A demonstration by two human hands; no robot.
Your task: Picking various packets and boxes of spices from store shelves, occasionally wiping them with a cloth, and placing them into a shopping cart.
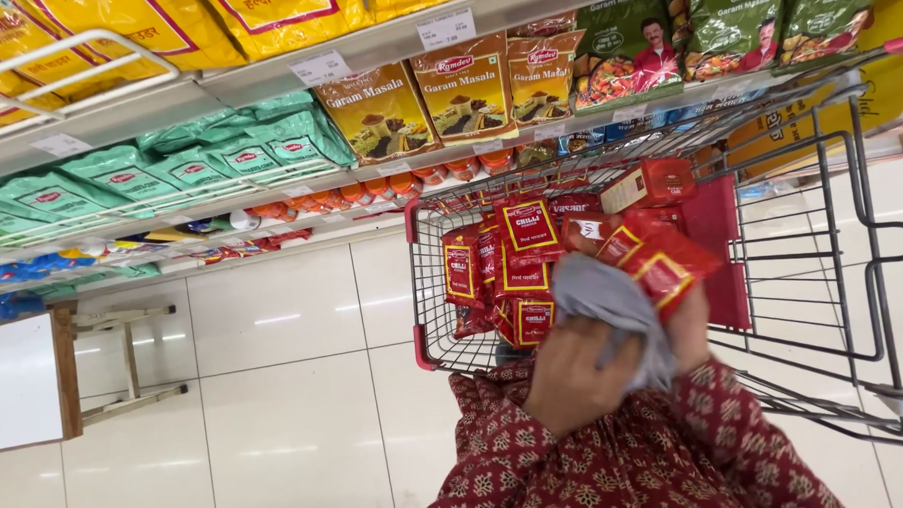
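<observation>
Supermarket spice aisle: left hand (576,385) bunches a grey cloth (614,308) tight, right hand (689,326) clamps a red rectangular packet (662,262) over the wire trolley (842,270), apparently for wiping.

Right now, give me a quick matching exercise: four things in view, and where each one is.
Things:
1 grey cloth
2 red packets
3 green packets
4 wooden stool

Places:
A on the white floor, left
B on the shelf, upper left
C in both hands, over the cart
D piled inside the wire cart

Pairs: 1-C, 2-D, 3-B, 4-A
</observation>
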